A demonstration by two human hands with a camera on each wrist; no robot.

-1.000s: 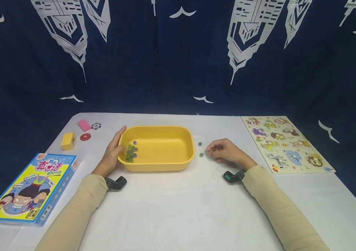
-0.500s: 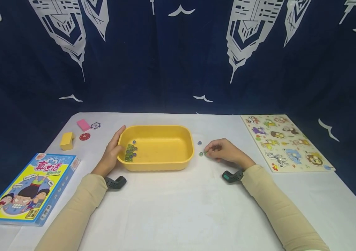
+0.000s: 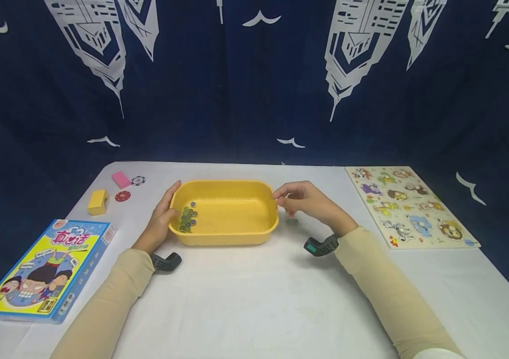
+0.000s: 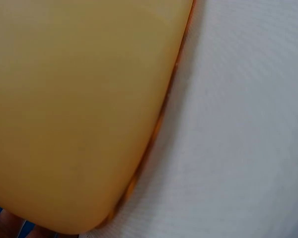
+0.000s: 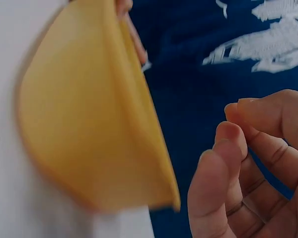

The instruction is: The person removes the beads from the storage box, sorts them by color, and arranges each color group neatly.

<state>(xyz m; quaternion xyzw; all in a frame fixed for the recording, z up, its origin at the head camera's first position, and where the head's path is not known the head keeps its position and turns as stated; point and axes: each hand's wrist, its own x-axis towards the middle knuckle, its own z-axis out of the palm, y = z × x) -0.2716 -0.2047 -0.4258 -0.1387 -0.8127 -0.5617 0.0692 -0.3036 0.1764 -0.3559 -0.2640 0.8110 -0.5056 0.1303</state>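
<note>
Right hand (image 3: 310, 202): moved from loose marbles (image 3: 292, 222) to right edge of yellow tray (image 3: 223, 240), work likely there; grip contents unclear.
Left hand (image 3: 159, 222): gripping left edge.

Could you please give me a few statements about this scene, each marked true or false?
1. Several marbles lie inside the yellow tray. True.
2. These marbles are gathered at the tray's right end. False: they are at its left end.
3. The left hand holds the tray. True.
4. The right hand is close to the tray's right edge. True.
5. The animal board lies left of the tray. False: it lies to the right.
</note>
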